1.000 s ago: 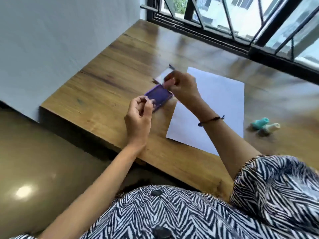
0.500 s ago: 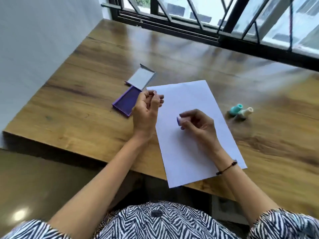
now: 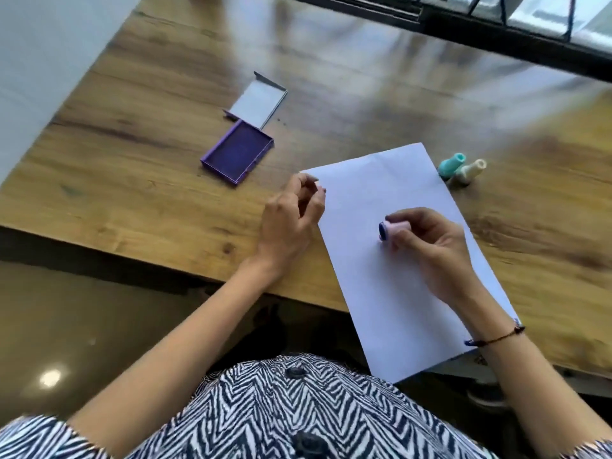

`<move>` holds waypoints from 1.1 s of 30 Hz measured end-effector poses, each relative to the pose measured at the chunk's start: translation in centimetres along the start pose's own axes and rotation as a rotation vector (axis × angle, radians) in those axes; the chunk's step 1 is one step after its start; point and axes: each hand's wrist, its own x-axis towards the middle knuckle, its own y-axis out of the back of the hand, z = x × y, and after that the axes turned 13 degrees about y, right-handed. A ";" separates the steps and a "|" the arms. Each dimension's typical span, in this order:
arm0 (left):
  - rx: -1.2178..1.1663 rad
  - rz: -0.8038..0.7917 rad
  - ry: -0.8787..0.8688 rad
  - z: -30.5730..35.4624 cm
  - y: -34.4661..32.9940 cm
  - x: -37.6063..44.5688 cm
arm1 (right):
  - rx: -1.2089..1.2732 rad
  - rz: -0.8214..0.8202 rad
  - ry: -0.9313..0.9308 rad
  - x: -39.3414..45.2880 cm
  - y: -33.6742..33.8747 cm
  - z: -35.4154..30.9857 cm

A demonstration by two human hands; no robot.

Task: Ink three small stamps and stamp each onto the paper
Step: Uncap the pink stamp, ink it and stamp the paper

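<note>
A white sheet of paper (image 3: 390,279) lies slanted on the wooden table (image 3: 139,167), its near corner past the table's front edge. My right hand (image 3: 433,250) holds a small pink stamp (image 3: 392,230) over the sheet's middle, its purple inked face turned left. My left hand (image 3: 291,220) rests on the paper's left edge, fingers curled, nothing in it. The purple ink pad (image 3: 236,152) sits open to the left, its lid (image 3: 258,102) lying beyond it. A teal stamp (image 3: 452,164) and a cream stamp (image 3: 470,172) lie right of the paper's far corner.
A black window frame (image 3: 496,31) runs along the table's far edge. A white wall (image 3: 36,54) stands at the left. The table's front edge drops to a shiny brown floor (image 3: 82,326). My zebra-patterned clothing fills the bottom of the view.
My right hand carried the pink stamp from the ink pad to above the middle of the paper. My left hand left the pad and settled on the paper's left edge.
</note>
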 end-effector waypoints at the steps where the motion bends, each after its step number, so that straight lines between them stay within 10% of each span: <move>1: 0.027 0.000 -0.013 0.0 0.0 -0.1 | -0.018 0.005 0.005 1.0 -0.4 -0.4; 33: 0.060 0.049 0.038 -0.2 1.1 -0.8 | -0.896 -0.407 0.390 11.0 -9.4 -0.4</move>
